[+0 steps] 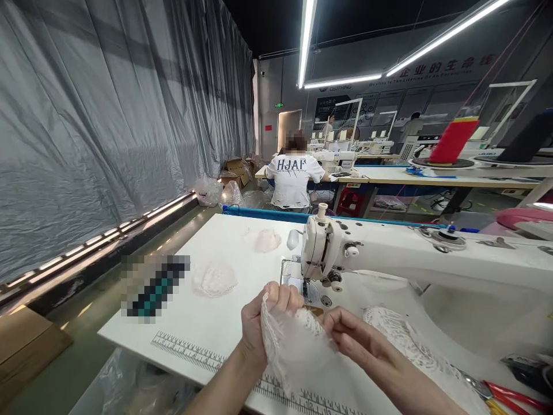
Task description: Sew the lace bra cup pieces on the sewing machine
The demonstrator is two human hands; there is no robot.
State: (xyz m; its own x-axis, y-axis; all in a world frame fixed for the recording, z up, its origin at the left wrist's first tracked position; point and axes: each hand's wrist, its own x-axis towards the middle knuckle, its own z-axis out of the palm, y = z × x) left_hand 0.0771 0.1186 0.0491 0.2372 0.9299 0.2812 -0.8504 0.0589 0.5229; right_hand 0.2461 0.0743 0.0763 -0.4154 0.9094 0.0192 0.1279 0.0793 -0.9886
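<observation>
Just in front of the white sewing machine (322, 248), a piece of sheer white lace-edged fabric (298, 346) hangs between my two hands. My left hand (270, 314) is closed in a fist around its upper edge. With thumb and fingers pinched, my right hand (363, 340) grips the fabric's right side. Behind them are the needle and presser foot (306, 287). A lace trim strip (401, 334) lies bunched to the right of my right hand. Flat on the table to the left rests a white lace piece (215, 279), and a pale pinkish piece (266, 240) sits farther back.
Red-handled scissors (514, 397) lie at the lower right. A printed ruler (185, 349) runs along the front edge of the white table (173, 331). A blurred dark item (158, 288) is at its left. Ahead, a person in a white shirt (296, 180) sits at another machine.
</observation>
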